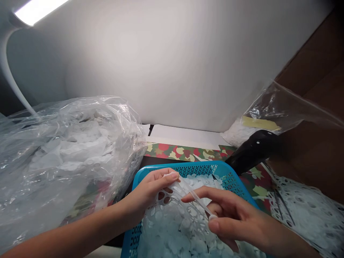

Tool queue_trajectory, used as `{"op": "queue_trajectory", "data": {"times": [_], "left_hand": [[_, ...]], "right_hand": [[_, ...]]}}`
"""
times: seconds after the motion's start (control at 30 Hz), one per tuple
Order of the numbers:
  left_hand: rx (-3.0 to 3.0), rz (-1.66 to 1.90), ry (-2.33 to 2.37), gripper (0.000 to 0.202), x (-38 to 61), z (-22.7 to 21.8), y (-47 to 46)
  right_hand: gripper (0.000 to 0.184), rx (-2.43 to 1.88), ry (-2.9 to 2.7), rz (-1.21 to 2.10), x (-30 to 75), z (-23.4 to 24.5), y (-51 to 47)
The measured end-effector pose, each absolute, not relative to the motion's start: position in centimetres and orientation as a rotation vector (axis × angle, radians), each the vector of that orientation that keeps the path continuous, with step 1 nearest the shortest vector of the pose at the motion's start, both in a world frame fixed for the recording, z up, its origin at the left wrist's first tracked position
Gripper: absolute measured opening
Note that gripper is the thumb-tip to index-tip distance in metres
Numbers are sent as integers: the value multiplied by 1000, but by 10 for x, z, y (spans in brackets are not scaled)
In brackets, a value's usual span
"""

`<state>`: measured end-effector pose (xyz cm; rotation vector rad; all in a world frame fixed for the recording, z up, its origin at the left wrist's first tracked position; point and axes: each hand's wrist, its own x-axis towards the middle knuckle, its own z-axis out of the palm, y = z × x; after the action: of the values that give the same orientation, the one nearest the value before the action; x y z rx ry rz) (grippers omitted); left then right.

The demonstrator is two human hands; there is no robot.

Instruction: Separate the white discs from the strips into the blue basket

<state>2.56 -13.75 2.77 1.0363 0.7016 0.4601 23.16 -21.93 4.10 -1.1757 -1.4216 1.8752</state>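
L hand (pixel 150 191) is gripping perforated white sheet (pixel 172 195) over blue basket (pixel 204 165); R hand (pixel 231 218) is pinching clear strip (pixel 195 195), w/ white discs (pixel 174 229) piled below.

1. Two hands (pixel 150 191) (pixel 228 218)
2. One blue basket (pixel 188 168)
3. Two clear plastic bags (pixel 67 157) (pixel 271 111)
4. Two punched white sheets (pixel 163 200) (pixel 303 211)
5. One clear strip (pixel 195 195)
6. One lamp (pixel 8 68)
7. White discs (pixel 172 233), too many to count
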Motion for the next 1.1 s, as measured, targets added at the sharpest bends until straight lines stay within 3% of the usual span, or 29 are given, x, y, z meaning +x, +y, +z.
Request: {"op": "queue_trajectory", "data": {"times": [0.3, 0.73, 1.0, 1.1], "left_hand": [[1125, 412, 667, 34, 25, 23, -140], [1283, 497, 691, 23, 25, 24, -144], [1350, 490, 662, 20, 23, 13, -143], [1277, 486, 621, 20, 24, 13, -142]], "right_hand": [[32, -1148, -1289, 1873, 226, 39, -217], [11, -1532, -1609, 1326, 220, 42, -217], [31, -1526, -1604, 1265, 219, 39, -215], [29, -1488, -1595, 1215, 219, 40, -216]]}}
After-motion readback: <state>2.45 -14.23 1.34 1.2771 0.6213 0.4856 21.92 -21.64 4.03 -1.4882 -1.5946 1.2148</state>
